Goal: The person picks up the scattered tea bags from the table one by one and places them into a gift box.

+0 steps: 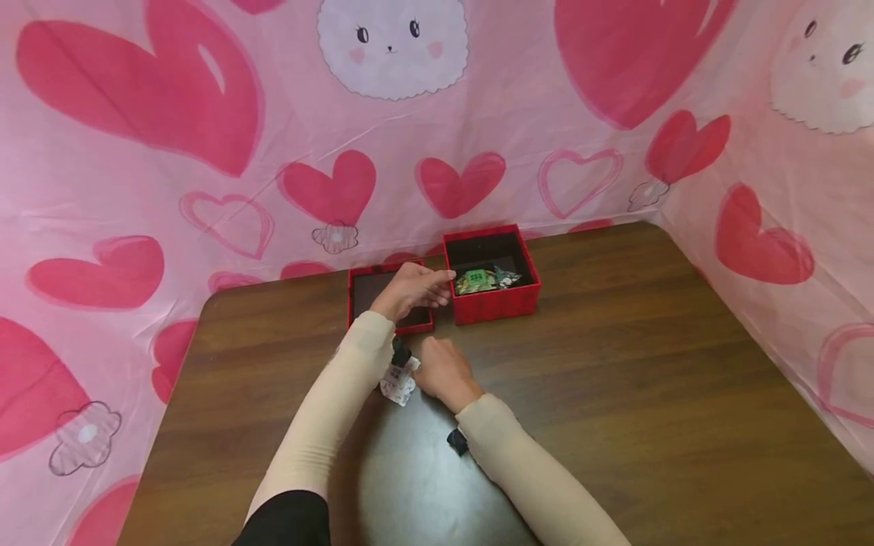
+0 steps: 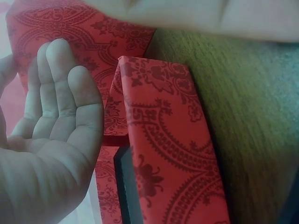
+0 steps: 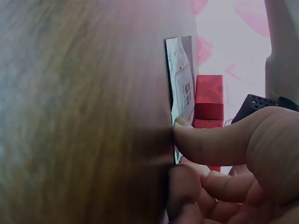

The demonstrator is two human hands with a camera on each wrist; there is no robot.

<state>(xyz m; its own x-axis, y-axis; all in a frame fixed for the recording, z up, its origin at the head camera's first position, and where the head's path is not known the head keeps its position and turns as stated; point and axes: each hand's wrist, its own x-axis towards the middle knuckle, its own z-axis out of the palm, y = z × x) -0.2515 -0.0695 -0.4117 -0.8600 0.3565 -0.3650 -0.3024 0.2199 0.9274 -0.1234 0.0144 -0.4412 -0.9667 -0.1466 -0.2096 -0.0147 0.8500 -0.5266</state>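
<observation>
A small flat white packet (image 1: 397, 388) with printing lies on the table, partly hidden by my left forearm. My right hand (image 1: 445, 370) pinches its near edge; the right wrist view shows the thumb on the printed face of the packet (image 3: 183, 88). Beside the front left corner of a red box (image 1: 495, 305) is my left hand (image 1: 415, 290), above a shallow red lid (image 1: 413, 329). Its fingers are loosely bent with nothing in them, as the left wrist view shows; whether they touch the box I cannot tell. Green and silvery packets (image 1: 478, 280) lie inside the box.
The wooden table (image 1: 614, 364) extends in front and to both sides. A pink cloth (image 1: 389, 167) with hearts hangs behind it and on the sides. Box and lid stand side by side near the back edge. Small black devices (image 1: 457, 441) sit at the wrists.
</observation>
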